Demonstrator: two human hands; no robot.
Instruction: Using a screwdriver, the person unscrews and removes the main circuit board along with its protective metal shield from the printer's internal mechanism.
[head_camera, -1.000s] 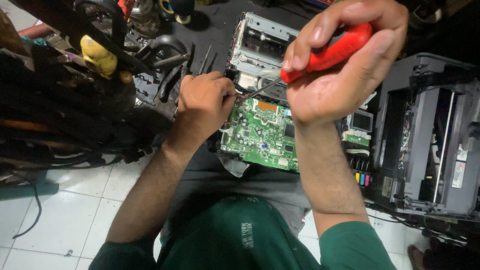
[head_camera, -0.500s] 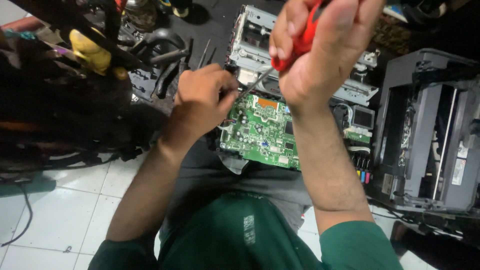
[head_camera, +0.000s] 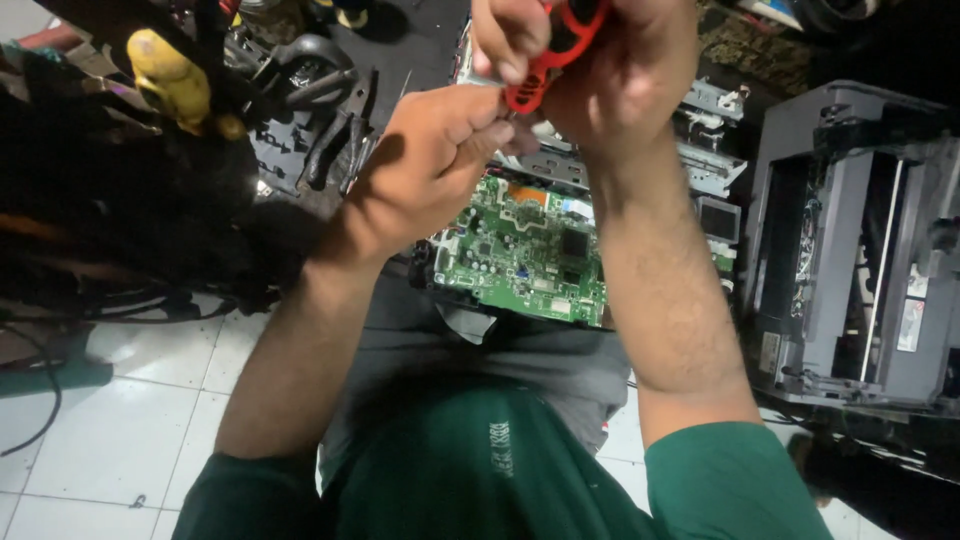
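My right hand (head_camera: 610, 70) is raised near the top of the view, closed around the red handle of a screwdriver (head_camera: 548, 48). My left hand (head_camera: 425, 165) is just below and left of it, fingers pinched at the tool's shaft, which is hidden between the hands. Under both hands a green circuit board (head_camera: 520, 255) rests on my lap, its left part covered by my left hand. I cannot tell whether the left fingers hold a small part.
A grey opened printer (head_camera: 860, 250) stands at the right. A metal printer chassis (head_camera: 700, 140) lies beyond the board. Pliers (head_camera: 335, 130) and dark tools lie at upper left, with a yellow-handled tool (head_camera: 170, 75). White floor tiles (head_camera: 120, 420) show at lower left.
Both hands rose off the board toward the camera. The screwdriver swung from slanting down at the board to upright between the hands, and my left hand now pinches its shaft.
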